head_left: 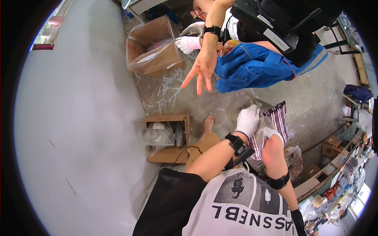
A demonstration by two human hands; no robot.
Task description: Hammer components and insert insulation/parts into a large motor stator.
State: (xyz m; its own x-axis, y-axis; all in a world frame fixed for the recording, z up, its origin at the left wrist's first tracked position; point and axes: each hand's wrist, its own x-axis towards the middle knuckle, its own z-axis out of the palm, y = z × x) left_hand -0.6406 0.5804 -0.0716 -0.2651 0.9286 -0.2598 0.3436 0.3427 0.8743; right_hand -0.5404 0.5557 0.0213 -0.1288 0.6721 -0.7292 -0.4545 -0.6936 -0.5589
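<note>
My left hand [249, 121], in a white knit glove with a black band on the wrist, is closed around the edge of what looks like a clear plastic bag [256, 103]. Beside it, my right hand [272, 135], in a partly pulled-up pale glove, bends in toward the same spot; its fingers are hidden. A striped cloth [278, 118] in dark red, white and navy lies under and beyond both hands. Across from me, another person's bare hand [202, 69] is held out with fingers spread, and that person's white-gloved hand [188, 44] is at a carton.
The lined carton [155, 65] holds paper strips; more paper scraps [165, 88] litter the floor. An open carton [167, 118] with plastic bags stands left of my legs. Crowded shelving [334, 173] runs along the right. Blue work clothing [252, 67] covers the other person's lap.
</note>
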